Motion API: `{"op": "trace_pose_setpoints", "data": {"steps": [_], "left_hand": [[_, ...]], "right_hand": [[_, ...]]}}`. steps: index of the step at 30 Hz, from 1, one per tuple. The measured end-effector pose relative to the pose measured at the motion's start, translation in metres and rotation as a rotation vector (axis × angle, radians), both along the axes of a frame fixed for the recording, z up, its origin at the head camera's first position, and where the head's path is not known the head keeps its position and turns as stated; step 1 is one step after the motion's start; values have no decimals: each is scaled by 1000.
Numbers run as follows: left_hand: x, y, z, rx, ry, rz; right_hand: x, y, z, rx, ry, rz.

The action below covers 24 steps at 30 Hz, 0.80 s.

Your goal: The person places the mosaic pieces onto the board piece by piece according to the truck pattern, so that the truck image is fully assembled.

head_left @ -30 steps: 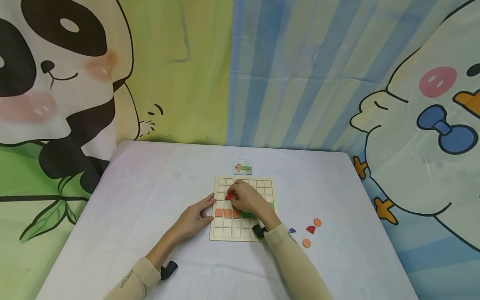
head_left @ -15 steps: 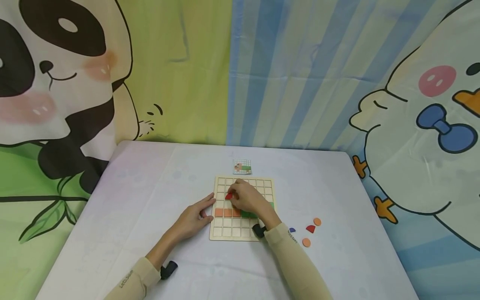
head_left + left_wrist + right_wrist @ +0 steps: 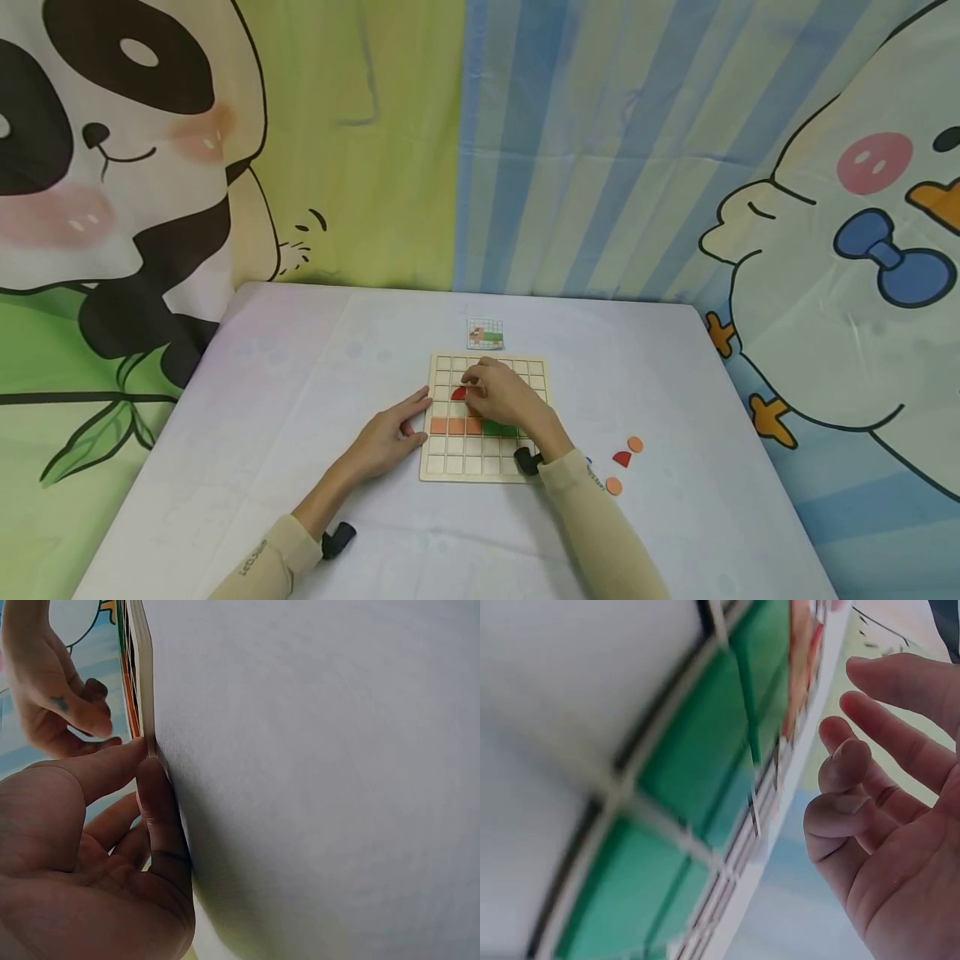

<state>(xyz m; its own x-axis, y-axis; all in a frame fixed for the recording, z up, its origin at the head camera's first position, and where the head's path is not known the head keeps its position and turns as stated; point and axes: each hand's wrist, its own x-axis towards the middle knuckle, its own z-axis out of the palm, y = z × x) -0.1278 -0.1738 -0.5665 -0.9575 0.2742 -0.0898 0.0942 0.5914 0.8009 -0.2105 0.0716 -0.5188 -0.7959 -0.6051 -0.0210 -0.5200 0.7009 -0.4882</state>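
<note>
A wooden grid board (image 3: 450, 467) lies flat on the table. My left hand (image 3: 382, 442) rests against its left edge, fingers extended and fingertips touching the rim. Over the board's upper middle hovers my right hand (image 3: 506, 396), with nothing between its loosely bent fingers. Just left of those fingertips, a red quarter-round piece (image 3: 458, 393) sits on the grid. Orange square tiles (image 3: 455, 426) fill part of a lower row, with green tiles (image 3: 498, 428) to their right. In the right wrist view the green tiles (image 3: 705, 757) are close and blurred. My right hand hides some cells.
A small picture card (image 3: 485, 333) lies beyond the board. To the right are two orange discs (image 3: 635, 444), a red wedge (image 3: 622, 458) and a blue piece (image 3: 589, 460) partly behind the right sleeve. Cartoon curtains (image 3: 585, 150) stand behind the white table (image 3: 360, 342).
My right hand has let go of the red piece and shifted slightly right, leaving the piece on the board. The left hand has stayed at the board's edge.
</note>
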Motion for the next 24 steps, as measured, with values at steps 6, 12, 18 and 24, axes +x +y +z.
{"op": "trace_pose_setpoints", "data": {"steps": [6, 12, 18, 24], "left_hand": [[0, 1, 0, -3, -2, 1], [0, 1, 0, -20, -11, 15], [0, 2, -1, -28, -20, 10], [0, 2, -1, -29, -17, 11]], "right_hand": [[9, 37, 8, -49, 1, -76], [23, 86, 12, -50, 6, -153], [48, 135, 6, -27, 1, -267], [72, 176, 2, 30, -36, -405]]}}
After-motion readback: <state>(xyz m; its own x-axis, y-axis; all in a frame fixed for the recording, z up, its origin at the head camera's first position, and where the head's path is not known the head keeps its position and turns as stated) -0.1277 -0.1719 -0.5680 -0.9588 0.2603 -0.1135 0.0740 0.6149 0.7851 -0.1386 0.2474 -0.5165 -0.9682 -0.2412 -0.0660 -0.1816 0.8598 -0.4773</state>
